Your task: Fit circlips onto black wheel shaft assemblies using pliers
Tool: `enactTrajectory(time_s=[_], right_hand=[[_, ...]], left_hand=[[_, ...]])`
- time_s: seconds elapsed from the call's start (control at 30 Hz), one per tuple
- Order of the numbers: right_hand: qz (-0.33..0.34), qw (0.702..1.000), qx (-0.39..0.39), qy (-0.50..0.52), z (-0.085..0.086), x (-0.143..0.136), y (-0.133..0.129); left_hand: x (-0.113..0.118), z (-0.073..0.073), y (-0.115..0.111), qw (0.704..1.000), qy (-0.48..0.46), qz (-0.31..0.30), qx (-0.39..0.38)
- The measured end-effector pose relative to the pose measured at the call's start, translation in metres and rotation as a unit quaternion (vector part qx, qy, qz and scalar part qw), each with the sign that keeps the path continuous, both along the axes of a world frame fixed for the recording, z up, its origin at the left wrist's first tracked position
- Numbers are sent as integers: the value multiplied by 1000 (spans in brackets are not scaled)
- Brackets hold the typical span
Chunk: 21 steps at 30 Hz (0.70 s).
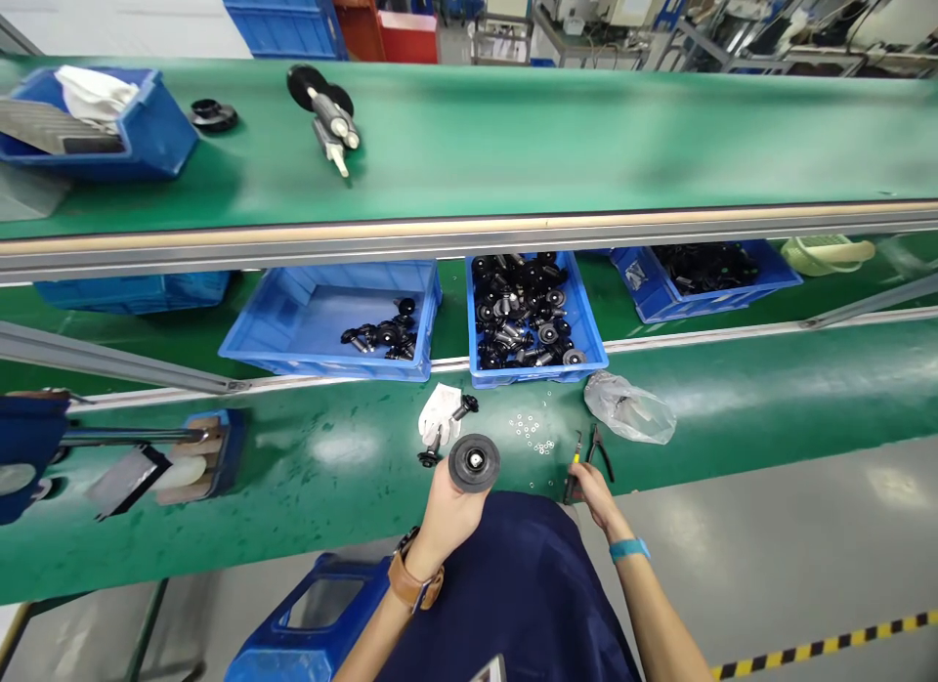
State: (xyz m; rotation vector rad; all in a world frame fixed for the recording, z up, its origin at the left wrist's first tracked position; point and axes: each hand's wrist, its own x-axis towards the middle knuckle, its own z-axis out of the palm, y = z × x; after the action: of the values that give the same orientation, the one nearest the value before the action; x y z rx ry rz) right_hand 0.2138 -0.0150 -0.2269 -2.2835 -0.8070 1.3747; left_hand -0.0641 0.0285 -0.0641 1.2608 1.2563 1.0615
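My left hand [448,518] is closed around a part with a black round disc [474,463] and a pale metal centre. The disc faces up; the rest of the part is hidden by the hand. At the table edge, my right hand [596,496] is closed on a slim tool with a yellow and black handle [575,459], its tip pointing away from me. Just beside it lies a pair of black-handled pliers [599,451]. Several small pale rings [529,427] are scattered between the hands. A white glove [440,414] lies beyond my left hand, with small black shafted parts [464,406] on and beside it.
A blue bin [538,375] full of black and metal parts stands behind the rings. To its left is another blue bin [322,364] with fewer parts. A clear plastic bag [631,408] lies right. A raised green shelf [586,145] crosses above; a press-like fixture [212,457] stands left.
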Motion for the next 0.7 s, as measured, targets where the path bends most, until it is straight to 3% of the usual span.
enactTrajectory(time_s=[0.17,0.27,0.33,0.43,0.7], right_hand=[[-73,964,103,233,55,-12,0],[-80,932,134,327,87,-25,1],[-80,914,135,374,99,-36,0],[-83,903,112,406,101,-51,-9],[-75,907,53,410,81,-72,-49]], left_hand=[[1,-5,1,1000,8,-8,7],[5,-8,2,1000,12,-10,5],[6,-8,2,1000,17,-15,6],[7,-6,1,1000,22,-15,10],[3,-10,-2,999,31,-1,11]])
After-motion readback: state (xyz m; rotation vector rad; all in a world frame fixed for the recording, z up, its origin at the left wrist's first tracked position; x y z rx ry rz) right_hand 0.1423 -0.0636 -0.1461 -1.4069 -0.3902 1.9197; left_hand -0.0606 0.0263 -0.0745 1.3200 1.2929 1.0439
